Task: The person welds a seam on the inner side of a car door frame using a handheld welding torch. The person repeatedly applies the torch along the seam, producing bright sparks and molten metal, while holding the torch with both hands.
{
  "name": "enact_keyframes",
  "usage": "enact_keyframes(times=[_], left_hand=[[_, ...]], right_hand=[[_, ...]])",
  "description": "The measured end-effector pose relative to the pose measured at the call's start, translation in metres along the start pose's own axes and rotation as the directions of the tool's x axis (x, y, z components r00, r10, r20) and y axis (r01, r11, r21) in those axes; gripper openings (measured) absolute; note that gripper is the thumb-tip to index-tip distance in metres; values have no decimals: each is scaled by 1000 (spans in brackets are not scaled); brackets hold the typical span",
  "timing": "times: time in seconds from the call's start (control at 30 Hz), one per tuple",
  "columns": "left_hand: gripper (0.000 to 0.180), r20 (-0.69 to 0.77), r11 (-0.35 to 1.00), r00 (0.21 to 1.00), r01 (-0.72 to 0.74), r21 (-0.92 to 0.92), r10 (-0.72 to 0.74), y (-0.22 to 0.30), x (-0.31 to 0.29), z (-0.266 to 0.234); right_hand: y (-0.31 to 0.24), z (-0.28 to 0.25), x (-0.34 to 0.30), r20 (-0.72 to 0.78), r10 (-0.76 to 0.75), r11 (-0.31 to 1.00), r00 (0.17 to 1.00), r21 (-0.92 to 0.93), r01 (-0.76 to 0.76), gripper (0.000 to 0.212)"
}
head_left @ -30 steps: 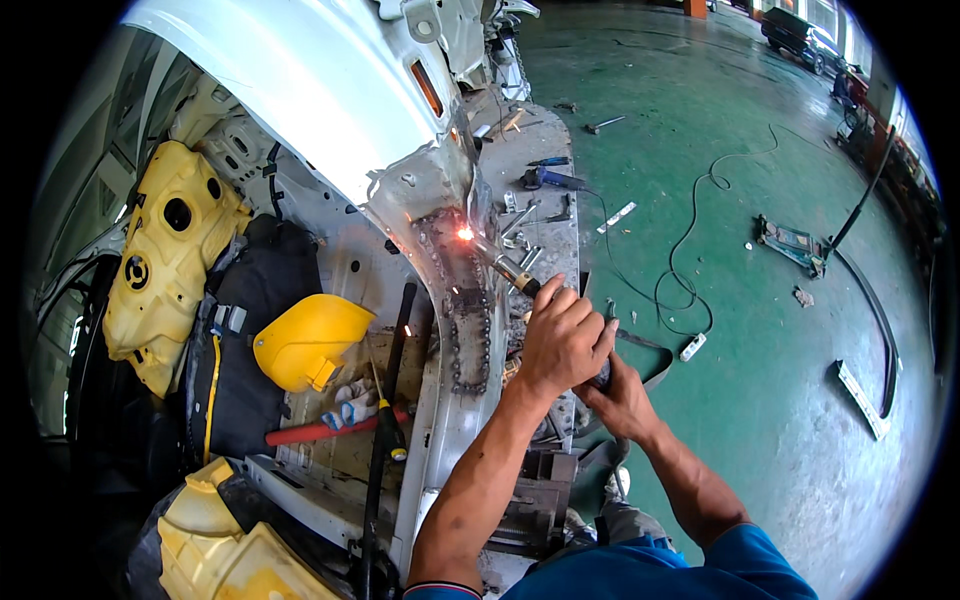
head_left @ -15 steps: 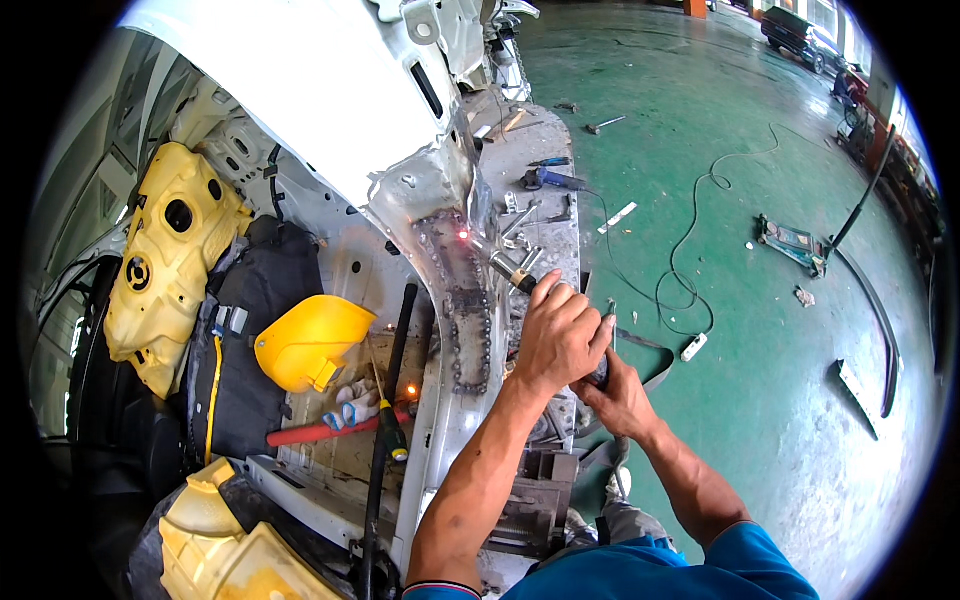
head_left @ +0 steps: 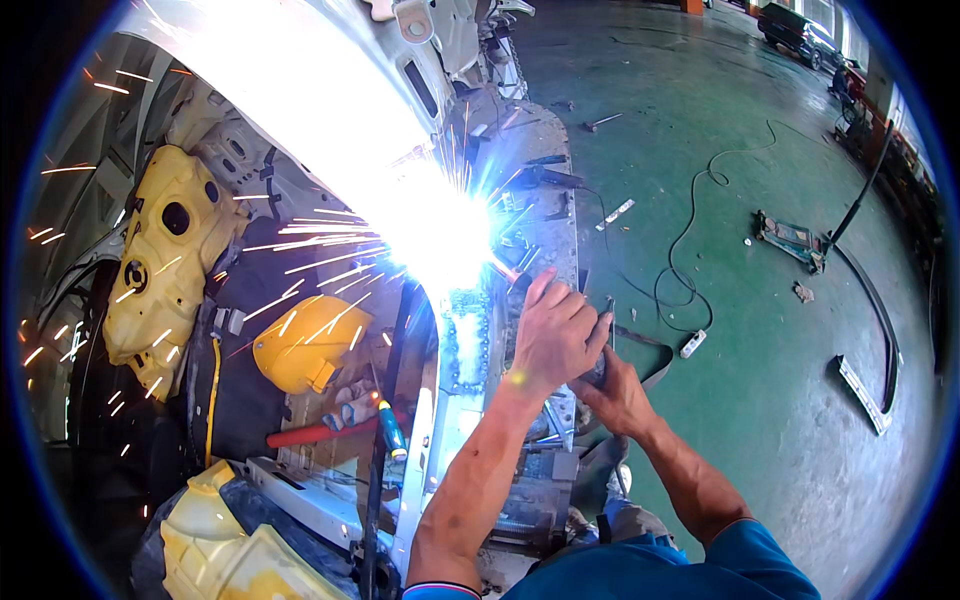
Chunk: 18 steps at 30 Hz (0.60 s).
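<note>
A welding torch (head_left: 511, 275) points up and left at the white car body panel (head_left: 290, 75), its tip lost in a blinding arc. My left hand (head_left: 563, 335) wraps round the front of the torch, just behind the nozzle. Lower and to the right, my right hand (head_left: 615, 395) grips the torch's dark handle. Glare hides the spot being welded, and sparks fly out mostly leftward. Below the arc runs a patch plate (head_left: 465, 345) edged with a row of weld spots.
Left, inside the body, lie a yellow welding mask (head_left: 310, 345), gloves (head_left: 355, 402), a screwdriver (head_left: 391, 432) and a red bar (head_left: 320, 432). An angle grinder (head_left: 548, 178) rests on the metal platform. A cable (head_left: 668, 255), a power strip (head_left: 692, 344) and a floor jack (head_left: 790, 240) lie on the green floor.
The small red glow at the torch tip has become a bright arc with sparks spraying out. Surroundings look darker and bluer. Both hands keep nearly the same place on the torch.
</note>
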<state>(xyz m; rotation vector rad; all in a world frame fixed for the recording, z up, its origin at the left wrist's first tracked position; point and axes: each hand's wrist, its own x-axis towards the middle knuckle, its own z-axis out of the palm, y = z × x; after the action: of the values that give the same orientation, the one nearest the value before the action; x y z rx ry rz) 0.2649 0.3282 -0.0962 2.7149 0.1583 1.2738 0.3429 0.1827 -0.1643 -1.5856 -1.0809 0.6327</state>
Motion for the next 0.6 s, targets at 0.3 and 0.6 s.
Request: enact_keyframes(times=[0.3,0.6], left_hand=[[27,-13,999,999,-33,-6,33,2,-3,4],[30,23,1000,1000,2,-2,-2,2,0,0]], right_hand=[[3,0,-4,22,58,998,998,34,-58,49],[-1,-2,-2,29,55,998,998,23,-56,50]])
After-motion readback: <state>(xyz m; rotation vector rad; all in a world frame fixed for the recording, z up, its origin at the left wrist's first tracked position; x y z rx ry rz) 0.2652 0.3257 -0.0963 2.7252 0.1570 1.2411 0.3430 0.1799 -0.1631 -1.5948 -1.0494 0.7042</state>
